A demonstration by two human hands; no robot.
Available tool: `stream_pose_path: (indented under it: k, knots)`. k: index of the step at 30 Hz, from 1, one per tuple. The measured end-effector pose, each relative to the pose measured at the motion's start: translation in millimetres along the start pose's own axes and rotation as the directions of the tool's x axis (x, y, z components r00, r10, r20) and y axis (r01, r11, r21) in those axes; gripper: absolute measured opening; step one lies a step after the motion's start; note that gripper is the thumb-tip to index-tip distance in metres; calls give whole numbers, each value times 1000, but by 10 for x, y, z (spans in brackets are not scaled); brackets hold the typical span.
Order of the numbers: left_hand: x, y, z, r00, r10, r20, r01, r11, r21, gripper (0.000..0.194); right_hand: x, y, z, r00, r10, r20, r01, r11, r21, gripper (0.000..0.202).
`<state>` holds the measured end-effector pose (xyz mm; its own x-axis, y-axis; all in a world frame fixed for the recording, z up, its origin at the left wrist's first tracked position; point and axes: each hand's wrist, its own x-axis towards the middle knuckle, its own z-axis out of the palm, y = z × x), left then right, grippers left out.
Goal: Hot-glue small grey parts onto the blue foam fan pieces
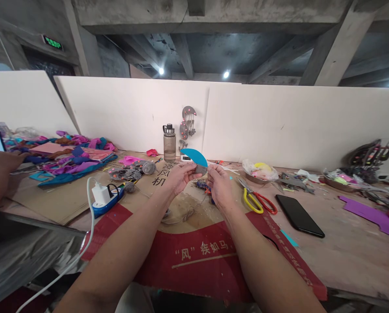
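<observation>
Holding the work up at the centre of the head view, the left hand [183, 176] grips a blue felt crescent [196, 155] and a grey felt piece [201, 170] that overlap, while the right hand [217, 180] pinches at their right edge; any thread or needle there is too small to make out. The pieces are lifted clear of the tabletop [344, 256], probably to bring that edge into plain sight, with the left hand as the steadying side. Taking the felt as the clock's centre, red printed cardboard [204, 269] spreads at six o'clock, perhaps as a mat. At four o'clock lie scissors [257, 200], their yellow and red handles turned towards the person, which should suit a quick grab, and farther out a black smartphone [300, 215]. A grey yarn ball [148, 167] rests at nine o'clock, seemingly kept within reach. At twelve, a moon-topped ornament [189, 113] hangs against the white panel, where it can be looked at easily; a water bottle [170, 145] stands upright at ten. Far out at nine, a co-worker's hand [3, 169] is blurred, so its grip cannot be told.
</observation>
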<state>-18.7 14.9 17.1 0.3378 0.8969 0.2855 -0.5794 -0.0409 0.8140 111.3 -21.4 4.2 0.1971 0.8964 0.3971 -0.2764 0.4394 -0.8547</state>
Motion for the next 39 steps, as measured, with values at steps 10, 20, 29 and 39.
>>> stream_pose_path:
  k: [10,20,29,39]
  knots:
    - [67,-102,-61,996,-86,17,86,995,-50,10,-45,13,45,999,-49,25,49,998,-24,22]
    - [-27,-207,74,990,131,47,-139,957,256,27,-8,106,22,987,-42,-153,16,986,-163,17]
    - [19,-264,34,969,239,67,-242,841,485,25,-103,55,69,989,-144,-25,130,944,-304,18]
    - [-14,-238,53,980,201,3,-182,884,430,13,-105,37,70,981,-188,-55,155,916,-369,15]
